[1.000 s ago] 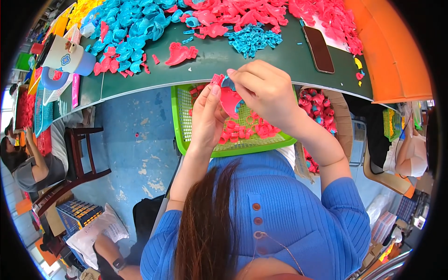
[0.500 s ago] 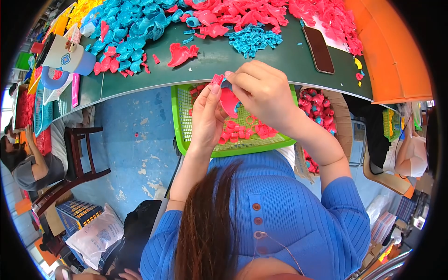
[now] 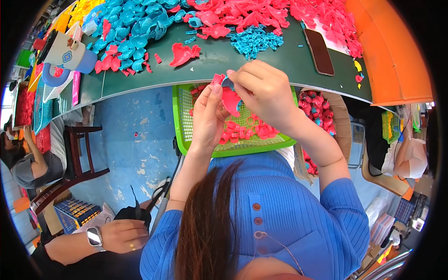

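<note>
My left hand (image 3: 208, 115) and my right hand (image 3: 262, 92) meet over a green mesh basket (image 3: 181, 122) on my lap. Both pinch a small red plastic piece (image 3: 229, 100); a little red ribbed part (image 3: 217, 79) sticks up at my left fingertips. The basket holds several red plastic parts (image 3: 252, 130). In front of me the green table (image 3: 219, 58) carries a single red piece (image 3: 183, 54), a heap of blue parts (image 3: 254, 39) and heaps of red parts (image 3: 242, 16).
A dark phone (image 3: 318, 51) lies on the table at right. A cardboard box of red parts (image 3: 319, 109) stands beside my right arm. A dark stool (image 3: 74, 154) is at left. Another person's hand with a watch (image 3: 114, 235) reaches in at lower left.
My hands stay together on the red piece, shifting only slightly. At lower left another person's hand with a watch has come into view.
</note>
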The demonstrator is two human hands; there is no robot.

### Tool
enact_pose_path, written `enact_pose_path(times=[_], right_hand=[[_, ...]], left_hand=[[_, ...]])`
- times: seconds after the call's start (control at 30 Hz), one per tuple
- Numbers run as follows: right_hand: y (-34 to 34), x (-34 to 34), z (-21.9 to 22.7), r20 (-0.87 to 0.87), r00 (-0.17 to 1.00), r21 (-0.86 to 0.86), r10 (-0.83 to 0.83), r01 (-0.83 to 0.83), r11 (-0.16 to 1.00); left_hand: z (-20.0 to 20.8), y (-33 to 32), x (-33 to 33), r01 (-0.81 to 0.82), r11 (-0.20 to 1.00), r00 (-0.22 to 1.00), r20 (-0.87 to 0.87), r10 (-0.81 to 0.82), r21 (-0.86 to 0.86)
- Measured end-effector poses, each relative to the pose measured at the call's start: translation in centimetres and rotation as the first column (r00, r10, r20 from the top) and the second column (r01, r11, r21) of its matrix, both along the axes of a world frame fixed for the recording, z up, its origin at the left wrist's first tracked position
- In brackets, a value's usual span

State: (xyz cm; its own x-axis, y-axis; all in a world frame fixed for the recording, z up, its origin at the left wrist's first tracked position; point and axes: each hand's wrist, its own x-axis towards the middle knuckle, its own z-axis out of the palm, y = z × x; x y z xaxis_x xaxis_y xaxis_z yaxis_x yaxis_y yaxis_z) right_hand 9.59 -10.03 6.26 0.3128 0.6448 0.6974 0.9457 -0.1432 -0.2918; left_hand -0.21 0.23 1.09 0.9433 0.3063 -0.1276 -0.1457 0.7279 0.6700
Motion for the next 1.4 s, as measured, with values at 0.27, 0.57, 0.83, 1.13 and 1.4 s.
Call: enact_pose_path(times=[0.27, 0.57, 0.83, 1.13, 1.4], right_hand=[[0.0, -0.1, 0.1, 0.056, 0.998, -0.049, -0.002, 0.005, 0.999], [-0.3, 0.1, 0.6, 0.013, 1.0, -0.023, 0.013, -0.013, 1.0], [-0.4, 0.0, 1.3, 0.032, 0.999, -0.001, 0.004, -0.004, 1.0], [-1.3, 1.0, 1.8, 0.088, 0.996, 0.011, -0.027, 0.026, 1.0], [-2.5, 1.9, 2.9, 0.001, 0.998, -0.027, -0.063, 0.063, 0.998]], left_hand=[[0.1, -0.2, 0.1, -0.036, 0.999, 0.998, -0.043, 0.036, -0.015], [-0.4, 0.2, -0.1, 0.034, 0.999, 0.999, -0.035, -0.033, 0.028], [1.1, -0.7, 0.1, -0.001, 0.999, 1.0, 0.003, 0.002, -0.032], [1.5, -1.0, 1.6, 0.013, 1.0, 1.0, -0.009, -0.013, 0.001], [2.4, -1.2, 3.3, 0.045, 0.999, 0.999, -0.024, -0.044, 0.013]])
